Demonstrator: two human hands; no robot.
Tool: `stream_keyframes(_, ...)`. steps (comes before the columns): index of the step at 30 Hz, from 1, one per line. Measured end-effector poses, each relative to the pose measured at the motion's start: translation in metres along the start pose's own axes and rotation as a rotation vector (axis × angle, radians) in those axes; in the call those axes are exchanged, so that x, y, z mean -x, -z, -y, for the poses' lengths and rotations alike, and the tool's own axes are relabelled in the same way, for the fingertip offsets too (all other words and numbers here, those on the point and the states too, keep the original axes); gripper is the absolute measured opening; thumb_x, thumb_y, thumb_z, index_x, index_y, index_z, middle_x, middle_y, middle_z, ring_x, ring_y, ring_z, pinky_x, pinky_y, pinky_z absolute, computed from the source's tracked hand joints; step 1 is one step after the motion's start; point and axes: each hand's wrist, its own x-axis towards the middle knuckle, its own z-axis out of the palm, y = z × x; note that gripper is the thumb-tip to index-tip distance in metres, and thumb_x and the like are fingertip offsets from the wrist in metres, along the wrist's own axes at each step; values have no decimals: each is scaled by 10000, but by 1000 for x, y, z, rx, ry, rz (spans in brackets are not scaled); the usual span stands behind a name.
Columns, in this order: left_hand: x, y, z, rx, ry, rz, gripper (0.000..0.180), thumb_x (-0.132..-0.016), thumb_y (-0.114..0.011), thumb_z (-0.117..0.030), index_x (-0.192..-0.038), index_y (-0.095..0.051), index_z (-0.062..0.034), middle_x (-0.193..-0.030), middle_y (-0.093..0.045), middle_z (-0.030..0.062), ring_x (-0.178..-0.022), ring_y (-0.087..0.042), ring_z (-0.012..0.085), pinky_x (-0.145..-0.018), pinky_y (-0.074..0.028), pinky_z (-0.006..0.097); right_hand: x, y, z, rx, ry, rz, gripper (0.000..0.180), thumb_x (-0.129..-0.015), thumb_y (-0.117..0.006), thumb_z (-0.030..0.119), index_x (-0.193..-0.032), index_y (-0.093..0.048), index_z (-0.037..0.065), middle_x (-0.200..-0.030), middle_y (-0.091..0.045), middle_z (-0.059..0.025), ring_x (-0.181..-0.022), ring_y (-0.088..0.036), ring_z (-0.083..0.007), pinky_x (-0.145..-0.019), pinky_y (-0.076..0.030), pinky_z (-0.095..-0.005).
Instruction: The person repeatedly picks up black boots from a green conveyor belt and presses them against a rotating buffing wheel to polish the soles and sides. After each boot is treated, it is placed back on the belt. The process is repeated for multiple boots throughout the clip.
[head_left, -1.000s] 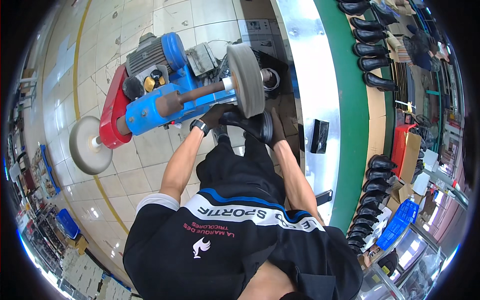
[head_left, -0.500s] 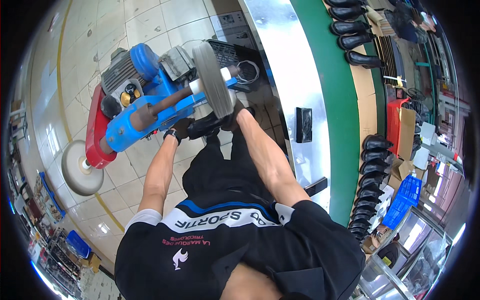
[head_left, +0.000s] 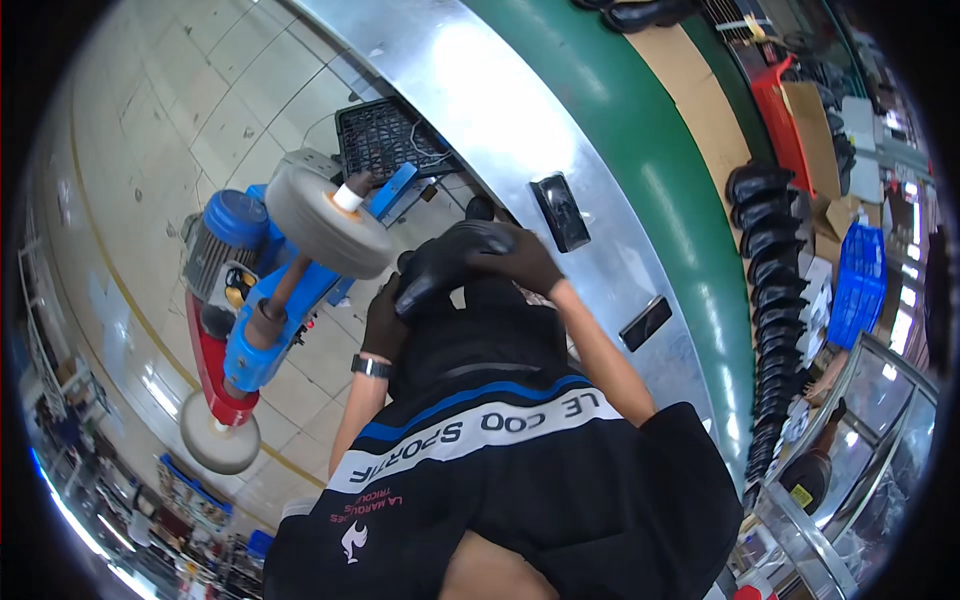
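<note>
A shiny black leather shoe [head_left: 440, 268] is held between my two dark-gloved hands, close in front of my body. Its one end points down and left. My left hand [head_left: 384, 322] closes on the left end of the shoe, its fingers partly hidden behind it. Over the other end lies my right hand [head_left: 522, 262], fingers wrapped on the leather. Left of and beyond the shoe is a grey buffing wheel [head_left: 325, 222] on the shaft of a blue polishing machine [head_left: 245, 350]; a gap separates shoe and wheel.
On the machine's near end sits a second pale wheel [head_left: 220, 432]. A black plastic crate [head_left: 385, 140] stands on the tiled floor. To my right runs a metal-edged bench [head_left: 600, 215] with a black case [head_left: 561, 212] and a phone [head_left: 646, 323]. Black shoes [head_left: 775, 290] line up beyond.
Both hands have drawn the shoe away from the buffing wheel, toward my body. The view has turned rightward, so the machine now sits farther left and the bench slants across.
</note>
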Motion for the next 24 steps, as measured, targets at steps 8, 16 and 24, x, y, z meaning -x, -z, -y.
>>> stream_keyframes(8,-27,54,-240,1239,110,565,612,-1043,-283,-415,-1339,-385,110,-1282,-504,365,-1200,-531,466,-1053,-415,525,92,193,10,-748,-28,-533,387,-833,-625,154,-1162,-605,-48,-1022,-665,-156,-872,-682,-244,-788,-583,-393)
stream_keyframes(16,-63,57,-242,928,227,386,594,-1029,-341,-413,-1385,-363,61,-1375,-454,314,-1255,-484,462,-1094,-377,516,67,279,-72,-1666,415,-642,460,-924,-535,254,-1296,-511,-16,-1333,-539,-211,-1185,-559,-372,-992,-472,-571)
stream_keyframes(24,-70,25,-258,735,380,231,586,-1027,-365,-432,-1395,-379,23,-1350,-486,284,-1239,-509,422,-1070,-401,507,-35,392,-142,-1809,438,-784,419,-865,-641,113,-1252,-533,-7,-1246,-564,-163,-1147,-558,-325,-943,-502,-555)
